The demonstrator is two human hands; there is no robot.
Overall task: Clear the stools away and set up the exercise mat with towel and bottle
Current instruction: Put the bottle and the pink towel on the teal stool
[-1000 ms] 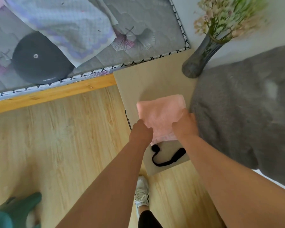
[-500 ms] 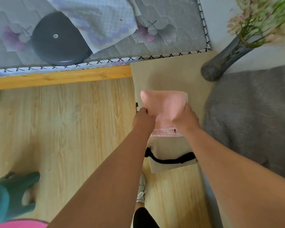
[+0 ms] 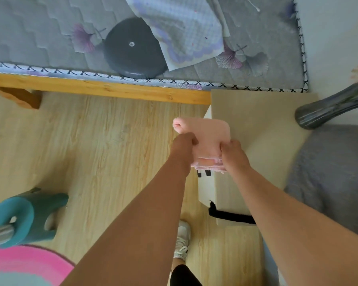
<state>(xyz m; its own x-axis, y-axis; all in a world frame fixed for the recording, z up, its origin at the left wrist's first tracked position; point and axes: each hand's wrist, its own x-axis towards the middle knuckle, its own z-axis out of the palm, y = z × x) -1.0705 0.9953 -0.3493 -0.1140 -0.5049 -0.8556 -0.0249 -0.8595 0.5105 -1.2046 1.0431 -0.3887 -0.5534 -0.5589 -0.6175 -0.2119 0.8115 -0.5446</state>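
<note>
A folded pink towel [image 3: 210, 133] hangs in the air between my two hands, over the left edge of a beige cabinet top [image 3: 262, 124]. My left hand [image 3: 183, 144] grips its left side and my right hand [image 3: 233, 153] grips its right side. A teal stool [image 3: 29, 215] stands on the wooden floor at the lower left. A pink round seat or mat [image 3: 23, 265] fills the bottom left corner; I cannot tell which it is. No bottle is recognisable.
A bed with a grey patterned mattress [image 3: 39, 34] and wooden frame [image 3: 112, 89] runs across the top, with a dark round cushion [image 3: 130, 48] on it. A grey vase [image 3: 327, 108] stands right, beside a grey fluffy cover [image 3: 329, 172]. A black strap [image 3: 229, 215] lies on the cabinet.
Both hands have lifted the pink towel off the cabinet top and carried it leftward. The view has swung left, bringing the teal stool and the pink shape into sight.
</note>
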